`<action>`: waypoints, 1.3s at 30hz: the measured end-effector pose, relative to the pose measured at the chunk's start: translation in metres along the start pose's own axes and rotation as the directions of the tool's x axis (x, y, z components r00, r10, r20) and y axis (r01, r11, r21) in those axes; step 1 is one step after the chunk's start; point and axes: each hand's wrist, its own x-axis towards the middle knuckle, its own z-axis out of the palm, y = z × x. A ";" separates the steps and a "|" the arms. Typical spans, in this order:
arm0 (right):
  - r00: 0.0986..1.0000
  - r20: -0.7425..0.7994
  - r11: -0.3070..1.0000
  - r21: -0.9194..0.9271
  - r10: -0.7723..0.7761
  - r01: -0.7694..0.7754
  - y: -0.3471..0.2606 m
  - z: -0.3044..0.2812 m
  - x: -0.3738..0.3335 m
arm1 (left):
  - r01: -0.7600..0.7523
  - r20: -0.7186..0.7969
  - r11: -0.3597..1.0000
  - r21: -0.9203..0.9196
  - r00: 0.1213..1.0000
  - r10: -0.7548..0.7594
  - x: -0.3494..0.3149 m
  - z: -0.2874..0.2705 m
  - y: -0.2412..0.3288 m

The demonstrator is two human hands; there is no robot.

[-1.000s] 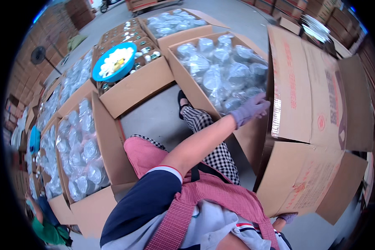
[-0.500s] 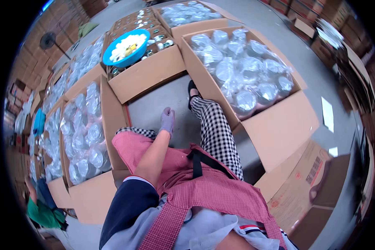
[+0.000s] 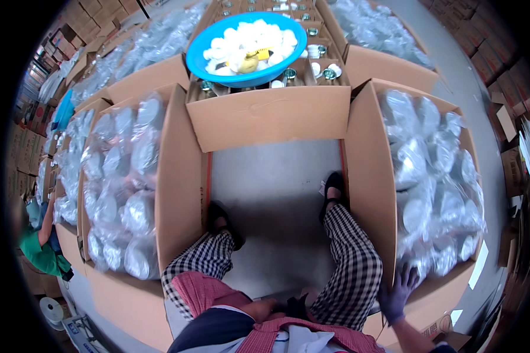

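Note:
My right hand (image 3: 399,292), in a purple glove, has its fingers spread at the near end of the right carton (image 3: 368,176). Its fingertips are beside the plastic-wrapped clear round items (image 3: 424,182) packed in there, and nothing shows in its grip. My left forearm (image 3: 259,308) bends across my lap; the hand at its end is too hidden to make out. On the left stands another open carton (image 3: 182,176) with similar clear round items (image 3: 140,209) under plastic film.
Ahead, a blue basin (image 3: 197,65) of white pieces and a yellow item rests on a divided carton (image 3: 271,117) of metal-topped glass containers. Between the cartons is grey floor (image 3: 277,170), where my feet stand. At far left a person in green (image 3: 44,253) works beside more cartons.
The view has turned, and the basin sits closer and more central. My gloved left hand has drawn back toward my lap. The right hand has come into sight at the right carton.

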 end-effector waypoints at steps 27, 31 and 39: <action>0.841 -0.534 0.953 0.204 -0.082 0.222 -0.070 -0.089 0.192 | -0.684 -0.764 0.342 -0.645 0.578 -0.285 0.227 -0.564 -0.019; 0.736 -0.597 0.787 0.267 -0.318 0.557 -0.152 -0.120 0.345 | -0.319 -0.310 -0.039 -0.947 0.937 -0.159 0.272 -0.575 -0.029; 0.665 -0.500 0.698 0.155 -0.555 0.699 -0.209 -0.098 0.535 | -0.251 -0.249 -0.143 -0.957 0.968 -0.033 0.357 -0.637 -0.008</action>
